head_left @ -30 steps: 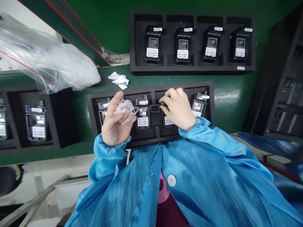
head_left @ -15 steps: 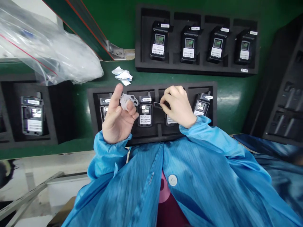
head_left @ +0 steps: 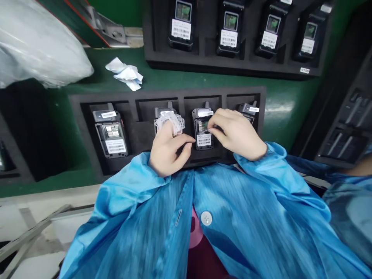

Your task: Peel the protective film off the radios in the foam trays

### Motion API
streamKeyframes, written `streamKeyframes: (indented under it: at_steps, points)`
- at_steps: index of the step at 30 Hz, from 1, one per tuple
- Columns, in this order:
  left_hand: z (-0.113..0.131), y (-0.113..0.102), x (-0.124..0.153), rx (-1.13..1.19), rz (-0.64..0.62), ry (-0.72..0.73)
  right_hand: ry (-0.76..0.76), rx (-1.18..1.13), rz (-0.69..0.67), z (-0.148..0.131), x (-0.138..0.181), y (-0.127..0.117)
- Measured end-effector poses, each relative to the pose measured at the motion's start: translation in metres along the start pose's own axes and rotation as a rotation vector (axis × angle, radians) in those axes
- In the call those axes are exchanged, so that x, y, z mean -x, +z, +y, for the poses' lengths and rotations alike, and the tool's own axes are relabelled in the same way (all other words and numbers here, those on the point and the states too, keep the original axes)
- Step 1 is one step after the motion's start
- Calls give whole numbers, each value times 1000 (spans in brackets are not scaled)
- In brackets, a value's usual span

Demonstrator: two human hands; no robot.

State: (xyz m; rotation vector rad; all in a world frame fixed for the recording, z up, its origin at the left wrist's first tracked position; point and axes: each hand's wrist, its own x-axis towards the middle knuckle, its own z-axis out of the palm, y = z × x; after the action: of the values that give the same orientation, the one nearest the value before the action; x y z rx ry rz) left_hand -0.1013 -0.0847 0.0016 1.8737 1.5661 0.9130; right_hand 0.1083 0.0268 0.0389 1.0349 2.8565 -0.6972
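My left hand (head_left: 171, 150) is curled over a bunch of thin translucent plastic frames (head_left: 174, 121), its thumb and index finger bent near each other at the left edge of a black handheld device. That device (head_left: 204, 133) has an open window with a circuit board showing and a barcode label below. At its window, my right hand (head_left: 232, 131) pinches a thin rectangular frame (head_left: 205, 131), mostly hidden by the fingertips. Another device (head_left: 163, 112) lies partly under the bunch and my left hand. The devices sit in compartments of a black foam tray (head_left: 200, 93).
One device (head_left: 112, 133) lies at the tray's left, another (head_left: 249, 109) at its right. A second foam tray (head_left: 232, 66) with several devices stands behind. Crumpled paper (head_left: 125, 73) and a plastic bag (head_left: 43, 46) are at left. Part of another person's arm (head_left: 360, 168) shows at right.
My right hand has brought the thin frame down onto the device's window. My left hand has turned over and moved right, toward the same device. The view has shifted closer to the tray.
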Motion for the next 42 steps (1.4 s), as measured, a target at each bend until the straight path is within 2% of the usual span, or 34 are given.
streamKeyframes:
  at_steps: [5,13,21,26,37,42]
  points:
    - [-6,8,-2,-252,-107,126,49,95,29,2,-12,16]
    - [4,14,-2,-466,-237,88,89,47,79,4,-12,21]
    - [5,18,0,-549,-194,45,92,-26,129,7,-11,25]
    - [8,21,-1,-596,-226,40,86,-35,158,9,-10,29]
    - [7,23,-2,-598,-233,38,26,57,184,12,-8,39]
    - [7,23,-2,-610,-215,44,50,-62,222,16,-4,40]
